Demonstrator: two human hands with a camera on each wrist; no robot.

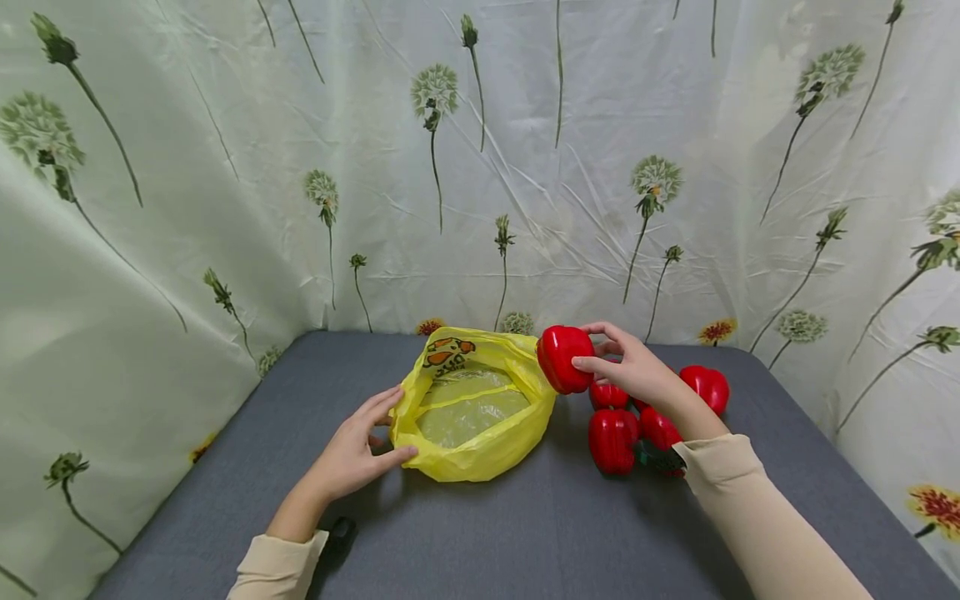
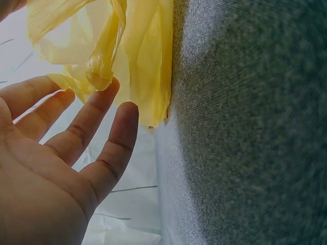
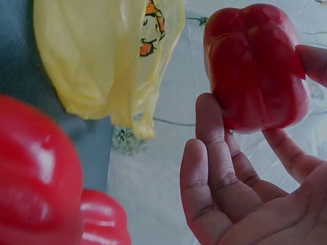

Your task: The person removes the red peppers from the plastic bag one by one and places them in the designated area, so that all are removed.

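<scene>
A yellow plastic bag [image 1: 480, 446] stands on the table with its mouth spread wide and an orange and black print inside the far wall. My left hand [image 1: 352, 454] is at the bag's left rim, thumb and fingers apart. In the left wrist view, nearly straight fingers [image 2: 84, 127] touch the yellow plastic [image 2: 148, 56]. My right hand [image 1: 626, 362] grips a shiny red bell pepper [image 1: 564, 358] between thumb and fingers, raised beside the bag's right rim. The right wrist view shows the pepper [image 3: 255, 69] held by the fingertips, its lobed end visible.
Several more red bell peppers [image 1: 613, 442] lie in a group right of the bag, partly hidden under my right forearm. The grey table [image 1: 487, 542] ends at a white curtain [image 1: 510, 167] printed with dandelions, which hangs behind and along both sides.
</scene>
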